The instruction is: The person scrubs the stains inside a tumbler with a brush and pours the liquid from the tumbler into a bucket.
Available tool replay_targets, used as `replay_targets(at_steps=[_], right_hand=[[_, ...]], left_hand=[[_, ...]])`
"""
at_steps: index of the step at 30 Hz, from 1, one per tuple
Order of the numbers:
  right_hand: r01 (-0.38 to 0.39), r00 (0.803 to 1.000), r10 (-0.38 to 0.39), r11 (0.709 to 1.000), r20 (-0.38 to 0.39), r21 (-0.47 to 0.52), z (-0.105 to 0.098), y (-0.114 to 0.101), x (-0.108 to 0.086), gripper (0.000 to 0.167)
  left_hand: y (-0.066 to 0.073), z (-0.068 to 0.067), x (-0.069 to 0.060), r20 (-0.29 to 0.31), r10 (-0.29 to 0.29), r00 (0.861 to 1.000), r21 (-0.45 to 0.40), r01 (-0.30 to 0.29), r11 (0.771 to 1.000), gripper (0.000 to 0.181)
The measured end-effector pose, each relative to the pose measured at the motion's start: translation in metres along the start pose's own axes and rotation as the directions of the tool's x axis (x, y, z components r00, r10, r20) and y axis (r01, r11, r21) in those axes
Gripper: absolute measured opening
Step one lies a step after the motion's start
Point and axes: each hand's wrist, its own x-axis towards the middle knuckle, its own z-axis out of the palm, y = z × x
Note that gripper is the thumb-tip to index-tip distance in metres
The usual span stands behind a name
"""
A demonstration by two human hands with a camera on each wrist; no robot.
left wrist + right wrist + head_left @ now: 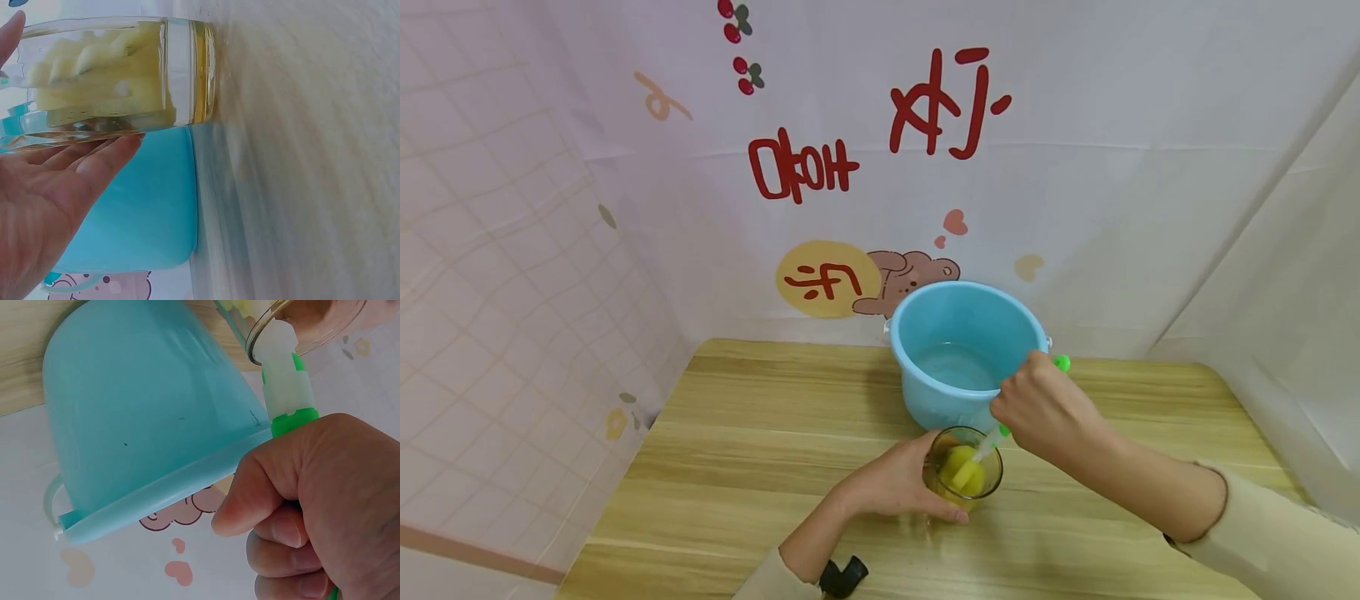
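My left hand [891, 482] holds a clear drinking glass [184, 75] around its side, thumb toward the near side. In the left wrist view the glass stands upright just over or on the wooden table; I cannot tell which. A cup brush [289, 394] with a white and green handle slants into the mouth of the glass. Its yellow sponge head [961, 472] fills much of the inside. Above and right of the glass, my right hand [1051, 408] grips the handle in a fist, the green end poking out beyond it.
A light blue bucket [940, 404] stands right behind the glass, with what looks like water at its bottom. The wooden table [760, 433] reaches back to a printed white cloth [1075, 208]. A small black object [844, 577] shows by the left forearm.
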Motion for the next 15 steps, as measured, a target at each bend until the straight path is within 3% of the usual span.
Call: replay_targets(at_steps=[15], right_hand=[[-0.003,0.998,0.0,0.999,-0.056,-0.05,-0.01,0.002,-0.019,0.04]], left_hand=[[-0.001,0.0,0.0,0.013,0.025,1.0,-0.023,-0.025,0.999,0.082]])
